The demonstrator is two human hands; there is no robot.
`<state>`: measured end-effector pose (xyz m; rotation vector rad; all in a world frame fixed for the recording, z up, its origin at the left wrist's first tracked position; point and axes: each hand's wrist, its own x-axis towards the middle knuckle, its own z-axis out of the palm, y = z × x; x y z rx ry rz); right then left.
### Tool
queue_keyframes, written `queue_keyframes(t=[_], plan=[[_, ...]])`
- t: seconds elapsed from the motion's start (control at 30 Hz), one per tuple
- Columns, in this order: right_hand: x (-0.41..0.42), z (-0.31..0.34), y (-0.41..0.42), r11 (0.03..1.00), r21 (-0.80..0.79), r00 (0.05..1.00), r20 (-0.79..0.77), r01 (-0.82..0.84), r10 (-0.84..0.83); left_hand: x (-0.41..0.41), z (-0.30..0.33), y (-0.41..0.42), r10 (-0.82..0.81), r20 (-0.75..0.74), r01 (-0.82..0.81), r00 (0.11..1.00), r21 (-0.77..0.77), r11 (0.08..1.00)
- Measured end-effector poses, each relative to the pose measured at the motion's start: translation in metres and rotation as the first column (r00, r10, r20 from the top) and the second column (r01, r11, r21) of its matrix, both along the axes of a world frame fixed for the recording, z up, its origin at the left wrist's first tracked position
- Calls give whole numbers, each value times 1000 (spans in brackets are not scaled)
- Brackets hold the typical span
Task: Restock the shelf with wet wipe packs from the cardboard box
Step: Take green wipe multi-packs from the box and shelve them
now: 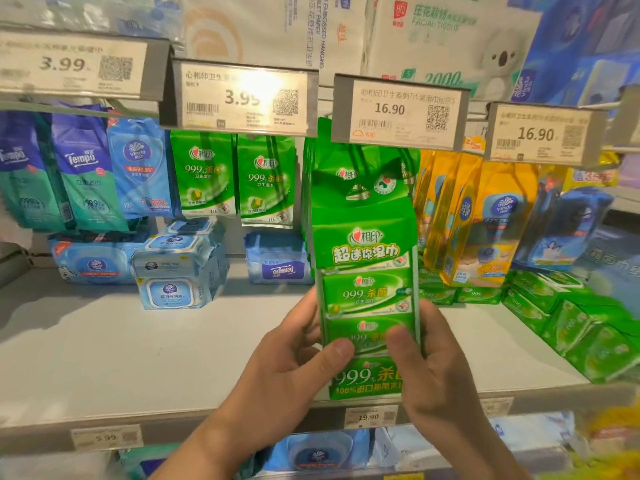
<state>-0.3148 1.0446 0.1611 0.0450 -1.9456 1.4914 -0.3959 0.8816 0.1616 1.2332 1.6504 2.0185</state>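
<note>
A tall green wet wipe multipack [365, 268] stands upright in front of the shelf, its top flap just under the 16.90 price tag [398, 110]. My left hand [294, 362] grips its lower left side, thumb on the front. My right hand [429, 368] grips the lower right side, thumb across the front as well. More of the same green packs [308, 174] hang on the hook behind it. The white shelf [138, 358] lies below. No cardboard box is in view.
Single green packs [204, 174] hang to the left, blue Tempo and Vinda packs [83, 168] further left, yellow packs [460, 216] to the right. Blue wipe tubs [176, 268] and small green packs [588, 327] sit on the shelf. Price tags stick out overhead.
</note>
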Motion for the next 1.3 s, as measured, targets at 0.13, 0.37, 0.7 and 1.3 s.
queue_keyframes(t=[0.13, 0.37, 0.7, 1.3], plan=[[-3, 17, 1, 1000, 12, 997, -83, 3, -2, -3, 21, 5, -6, -50, 6, 999, -1, 1000], [-13, 38, 5, 996, -32, 985, -160, -78, 72, -13, 39, 11, 15, -34, -15, 999, 14, 1000], [-21, 41, 7, 995, -79, 995, -83, -54, 48, -19, 42, 24, -97, 51, 92, 994, 91, 992], [-44, 5, 12, 997, -60, 993, 116, 43, -36, -38, -2, 22, 273, -14, -272, 962, -142, 952]])
